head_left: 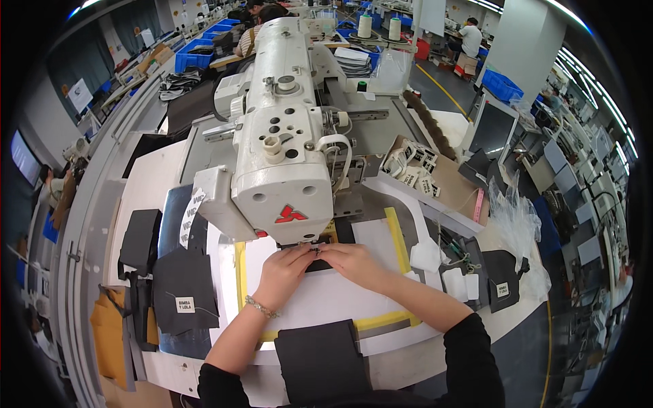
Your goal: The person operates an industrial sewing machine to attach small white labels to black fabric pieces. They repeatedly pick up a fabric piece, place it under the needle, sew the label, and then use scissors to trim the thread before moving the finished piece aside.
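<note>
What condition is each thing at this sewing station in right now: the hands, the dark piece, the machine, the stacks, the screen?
Left hand: fingertips pinching the small dark piece.
Right hand: fingertips on the same piece.
Small dark piece: flat under the sewing machine head.
Sewing machine: head over the yellow-edged template.
Dark fabric stack: lying flat, labelled.
Monitor: dark.

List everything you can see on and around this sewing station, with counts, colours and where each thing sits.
Industrial sewing machine: one, white, centre of the table.
Sewing template: one, white with yellow border, under the machine head.
Small dark piece: one, black, under the needle between both hands.
Dark cut panels: several, dark grey, left of the template; one more at the near edge.
Label tray: one, cardboard, right of the machine.
Thread cones: two, pale, far behind.
Plastic bag: one, clear, right edge.
Left hand: on the small piece, bracelet at the wrist.
Right hand: on the small piece.
</note>
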